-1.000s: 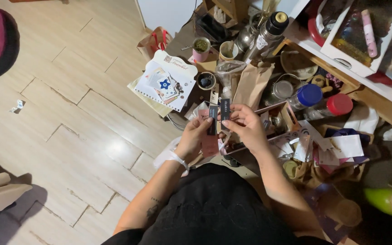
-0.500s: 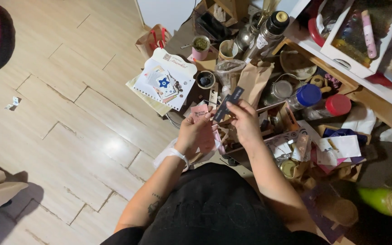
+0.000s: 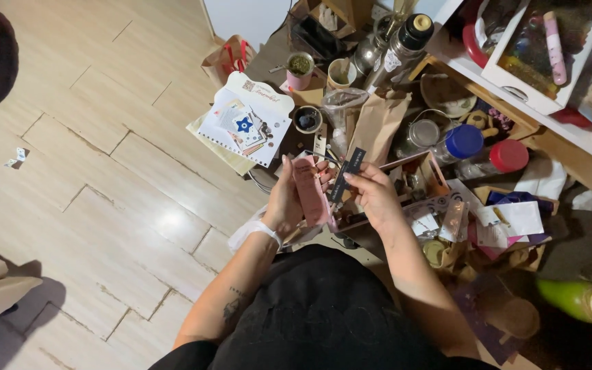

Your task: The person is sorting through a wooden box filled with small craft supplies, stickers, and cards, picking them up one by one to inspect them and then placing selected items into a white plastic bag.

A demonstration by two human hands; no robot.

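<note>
My left hand (image 3: 284, 205) holds a long pink card (image 3: 307, 190) upright, thumb and fingers clasping its lower part. My right hand (image 3: 373, 194) pinches dark narrow strips (image 3: 347, 173) between thumb and fingers, tilted up to the right, close beside the pink card. Both hands hover over a small open wooden box (image 3: 425, 179) full of small items, above my black-clothed lap.
A spiral notebook with stickers (image 3: 248, 120) lies on the wooden floor. Cups (image 3: 300, 69), metal flasks (image 3: 400, 45), a brown paper bag (image 3: 377, 123), jars with a blue lid (image 3: 463, 141) and a red lid (image 3: 508, 155), loose papers (image 3: 519, 219), and a green bottle (image 3: 580, 301) crowd the right side.
My right hand drew the dark strips away from my left hand and tilted them. My left hand turned the pink card so that it faces up, lengthwise.
</note>
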